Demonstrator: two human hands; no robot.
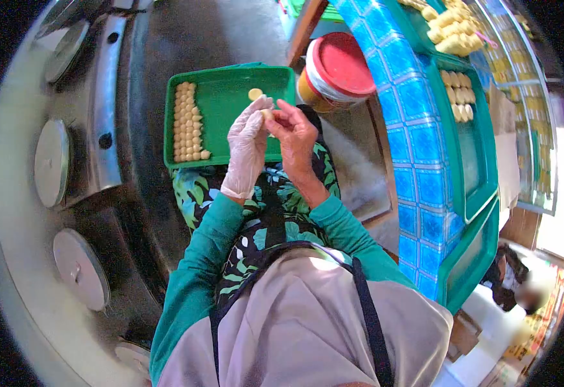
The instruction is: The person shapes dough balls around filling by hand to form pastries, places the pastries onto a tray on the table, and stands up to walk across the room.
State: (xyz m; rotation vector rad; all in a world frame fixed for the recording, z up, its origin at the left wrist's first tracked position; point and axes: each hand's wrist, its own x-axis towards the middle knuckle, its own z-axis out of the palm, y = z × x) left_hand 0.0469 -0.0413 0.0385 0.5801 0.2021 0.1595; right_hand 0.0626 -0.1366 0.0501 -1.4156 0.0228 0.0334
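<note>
My left hand (248,145), in a thin white glove, and my bare right hand (295,138) meet over the front part of a green tray (230,116) by my lap. Between their fingertips is a small pale dough piece (267,115), mostly hidden by the fingers. Just beyond my hands, a round pale dough piece (255,94) lies on the tray. Rows of small dough balls (187,126) fill the tray's left side.
A bucket with a red lid (343,63) stands right of the tray. Further right, a blue checked cloth (417,142) borders another green tray (472,174) with shaped dough pieces (457,97). Round metal lids (80,269) are at the left.
</note>
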